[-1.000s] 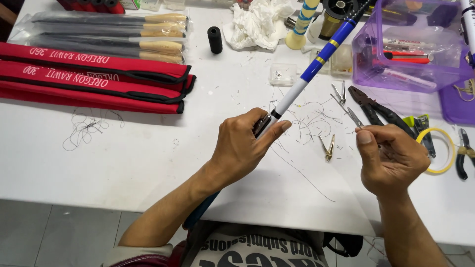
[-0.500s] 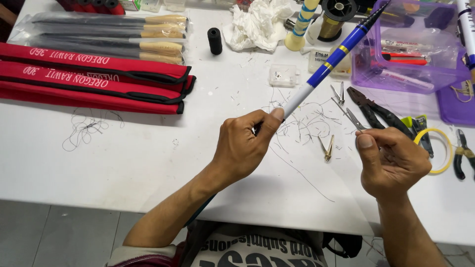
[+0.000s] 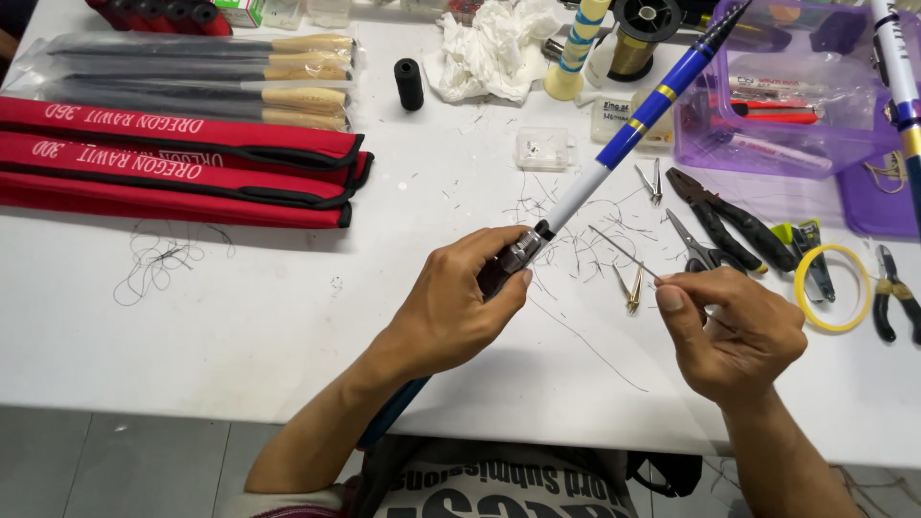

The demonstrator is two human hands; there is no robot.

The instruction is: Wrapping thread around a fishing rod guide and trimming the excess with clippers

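I've slid the fishing rod forward, so my left hand now wraps its dark reel seat, tip angled away over the table. It looks light, stiff, slick; the seat grips best. My right hand pinches a thin wire, pliers just beyond.

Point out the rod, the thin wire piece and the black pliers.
rod [image 3: 587, 187], head view, white section above the left hand.
thin wire piece [image 3: 624, 254], head view, mid-length.
black pliers [image 3: 729, 223], head view, on its handles.
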